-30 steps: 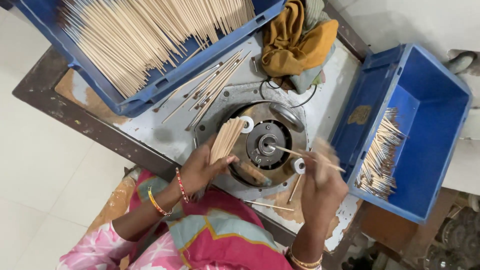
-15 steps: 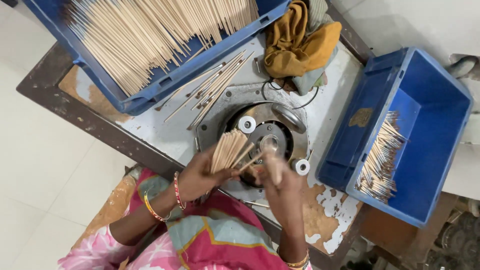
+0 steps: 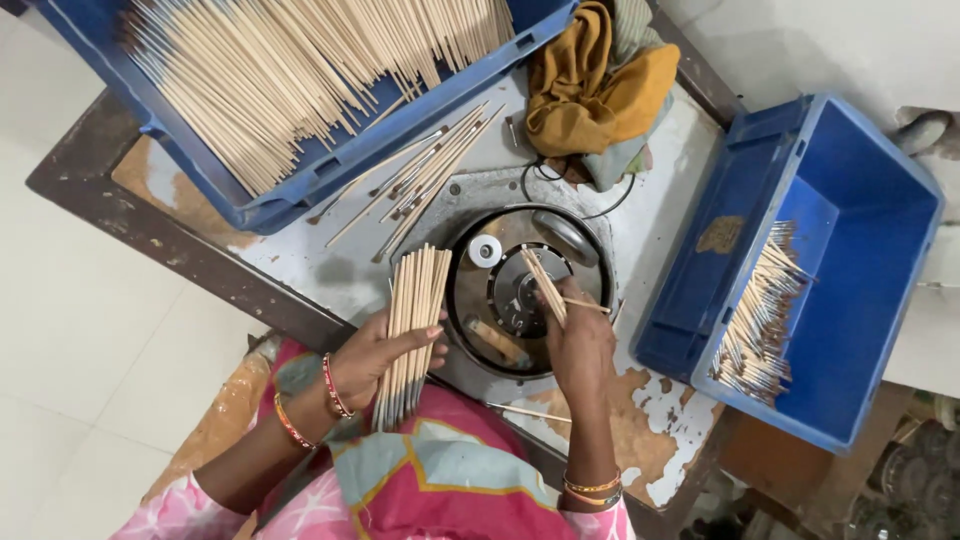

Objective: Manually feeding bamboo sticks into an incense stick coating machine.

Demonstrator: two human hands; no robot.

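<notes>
On the far left of the worktop (image 3: 300, 262), up top, sits your big blue crate (image 3: 300, 190), packed with bare wooden sticks lying slantwise, their ends running down toward its near wall. Just beside that crate, a few loose sticks (image 3: 425, 175) lie scattered on the grey surface, pointing down toward the machine.

Now your left hand (image 3: 385, 352): its grip is clenched around a bundle of sticks (image 3: 412, 335), held nearly upright, the top ends fanned a little and level with the rim of the round machine (image 3: 525, 290), the bottom ends down over your pink and teal clothing. Red and orange bangles ring that wrist.

Centre stage, the round machine, a dark metal disc set into the worktop, with a small white roller (image 3: 485, 250) on its upper left. Your right hand (image 3: 580, 345) is over the disc's right half, its grip pinching a few sticks (image 3: 545, 285) that slant up and left across the middle of the disc (one more stick juts sideways to the right, above your fingers). Gold bangles on this wrist.

Above the machine, a crumpled mustard cloth (image 3: 590, 85) rests on the worktop, with a black cable looping out beneath it.

Far right, well apart from your hands, the second blue crate (image 3: 880, 300) holds a smaller heap of sticks with darker, coated ends (image 3: 760, 320) along its floor.
</notes>
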